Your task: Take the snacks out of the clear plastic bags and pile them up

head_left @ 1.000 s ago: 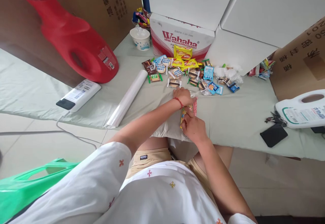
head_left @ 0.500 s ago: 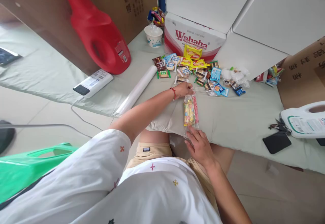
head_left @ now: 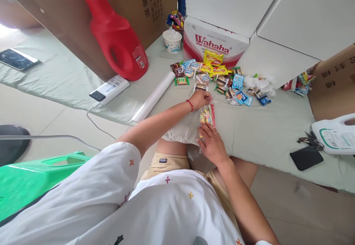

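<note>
A clear plastic bag with yellow and red snack packets [head_left: 206, 112] inside lies near the front edge of the cloth-covered table [head_left: 249, 134]. My left hand [head_left: 202, 99], with a red string on its wrist, pinches the top end of the bag. Flat on the bag's lower part rests my right hand [head_left: 212, 141], its fingers spread and partly covering the packets. Just beyond my left hand is a loose pile of small wrapped snacks [head_left: 219, 71], in yellow, blue, green and brown wrappers.
A roll of clear film [head_left: 155, 97], a white power bank [head_left: 109, 89] with a cable and a red jug [head_left: 119, 45] stand or lie leftward. Behind are a paper cup [head_left: 172, 41] and a Wahaha box [head_left: 215, 39]. On the right are a black wallet [head_left: 306, 157] and white bottle [head_left: 337, 136].
My right hand has moved up from the bag's bottom end onto the packets in it. My left hand remains at the top end. The whole view has shifted slightly.
</note>
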The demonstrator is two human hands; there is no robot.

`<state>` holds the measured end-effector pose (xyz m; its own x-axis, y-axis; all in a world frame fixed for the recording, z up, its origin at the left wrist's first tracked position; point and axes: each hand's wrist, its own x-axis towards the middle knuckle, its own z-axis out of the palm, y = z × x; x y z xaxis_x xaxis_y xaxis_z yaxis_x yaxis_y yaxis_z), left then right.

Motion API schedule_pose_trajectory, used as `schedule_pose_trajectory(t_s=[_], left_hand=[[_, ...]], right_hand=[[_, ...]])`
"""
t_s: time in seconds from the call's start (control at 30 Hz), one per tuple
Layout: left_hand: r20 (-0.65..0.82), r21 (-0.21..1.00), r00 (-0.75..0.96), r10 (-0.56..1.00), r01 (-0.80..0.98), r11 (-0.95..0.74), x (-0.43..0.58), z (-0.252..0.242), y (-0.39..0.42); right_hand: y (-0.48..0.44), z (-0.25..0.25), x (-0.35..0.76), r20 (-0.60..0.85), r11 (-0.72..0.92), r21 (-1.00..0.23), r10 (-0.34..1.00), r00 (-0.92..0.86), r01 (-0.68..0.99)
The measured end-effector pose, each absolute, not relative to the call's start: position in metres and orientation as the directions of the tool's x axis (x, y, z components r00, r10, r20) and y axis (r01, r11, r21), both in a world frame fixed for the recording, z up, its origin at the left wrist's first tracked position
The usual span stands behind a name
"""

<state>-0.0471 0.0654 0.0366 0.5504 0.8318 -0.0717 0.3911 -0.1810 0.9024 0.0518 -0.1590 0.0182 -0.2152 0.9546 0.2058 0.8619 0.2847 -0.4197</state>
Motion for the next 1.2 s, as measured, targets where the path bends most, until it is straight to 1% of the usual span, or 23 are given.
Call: schedule_pose_trajectory(t_s=[0.03,0.07,0.1,0.13,0.17,0.2,0.27,0.33,0.47,0.53,0.6,0.63,0.67,0.77,0.83,0.9,0.97,1.03,1.1,1.2], left_hand=[[0.004,0.874,0.58,0.814,0.394,-0.285,-0.051,0.04,0.061],[0.087,0.821,0.624,0.777,0.397,-0.411,-0.056,0.042,0.053],[0.168,0.736,0.683,0.711,0.393,-0.551,-0.061,0.042,0.044],[0.217,0.64,0.737,0.64,0.387,-0.663,-0.066,0.041,0.033],[0.226,0.561,0.78,0.584,0.386,-0.732,-0.071,0.038,0.022],[0.215,0.511,0.811,0.545,0.382,-0.77,-0.076,0.033,0.011],[0.211,0.477,0.825,0.524,0.381,-0.792,-0.082,0.022,-0.006],[0.221,0.496,0.797,0.563,0.405,-0.768,-0.085,0.011,-0.016],[0.221,0.573,0.7,0.679,0.47,-0.671,-0.078,-0.002,-0.023],[0.248,0.605,0.654,0.715,0.472,-0.641,-0.073,-0.004,-0.025],[0.29,0.644,0.645,0.707,0.415,-0.643,-0.07,-0.008,-0.025],[0.309,0.665,0.658,0.686,0.366,-0.651,-0.069,-0.01,-0.024],[0.325,0.685,0.677,0.661,0.313,-0.657,-0.068,-0.013,-0.023],[0.348,0.726,0.71,0.612,0.209,-0.655,-0.068,-0.022,-0.019],[0.356,0.735,0.701,0.618,0.199,-0.648,-0.069,-0.026,-0.016],[0.357,0.73,0.697,0.621,0.206,-0.651,-0.07,-0.025,-0.015],[0.355,0.714,0.718,0.598,0.205,-0.67,-0.071,-0.021,-0.017],[0.349,0.695,0.76,0.549,0.184,-0.696,-0.075,-0.015,-0.022],[0.326,0.682,0.8,0.504,0.17,-0.711,-0.081,-0.008,-0.028],[0.261,0.692,0.84,0.476,0.181,-0.699,-0.092,-0.003,-0.033]], right_hand=[[-0.159,0.013,0.049,0.181,0.283,-0.408,0.957,-0.227,0.868],[-0.159,0.009,0.048,0.173,0.281,-0.402,0.958,-0.229,0.872],[-0.16,0.006,0.048,0.176,0.28,-0.401,0.958,-0.227,0.872],[-0.161,0.003,0.049,0.183,0.281,-0.402,0.957,-0.225,0.871],[-0.161,0.001,0.049,0.188,0.281,-0.405,0.957,-0.221,0.87],[-0.161,0.0,0.05,0.189,0.278,-0.408,0.958,-0.217,0.87],[-0.158,0.0,0.05,0.19,0.265,-0.417,0.961,-0.201,0.869],[-0.156,0.004,0.05,0.204,0.275,-0.441,0.958,-0.203,0.855],[-0.172,0.016,0.061,0.287,0.368,-0.539,0.926,-0.245,0.758],[-0.19,0.02,0.075,0.338,0.329,-0.558,0.929,-0.153,0.762],[-0.21,0.018,0.093,0.37,0.218,-0.532,0.929,-0.007,0.818],[-0.219,0.016,0.101,0.368,0.169,-0.508,0.929,0.035,0.845],[-0.226,0.012,0.107,0.35,0.143,-0.479,0.936,0.039,0.866],[-0.236,-0.002,0.11,0.264,0.199,-0.391,0.96,-0.097,0.898],[-0.232,-0.009,0.101,0.247,0.232,-0.35,0.957,-0.15,0.908],[-0.222,-0.011,0.089,0.242,0.25,-0.344,0.955,-0.171,0.905],[-0.212,-0.006,0.079,0.221,0.284,-0.387,0.952,-0.211,0.877],[-0.203,0.006,0.076,0.206,0.304,-0.465,0.951,-0.232,0.831],[-0.193,0.02,0.077,0.209,0.281,-0.548,0.958,-0.197,0.788],[-0.171,0.037,0.083,0.183,0.175,-0.648,0.98,-0.072,0.741]])
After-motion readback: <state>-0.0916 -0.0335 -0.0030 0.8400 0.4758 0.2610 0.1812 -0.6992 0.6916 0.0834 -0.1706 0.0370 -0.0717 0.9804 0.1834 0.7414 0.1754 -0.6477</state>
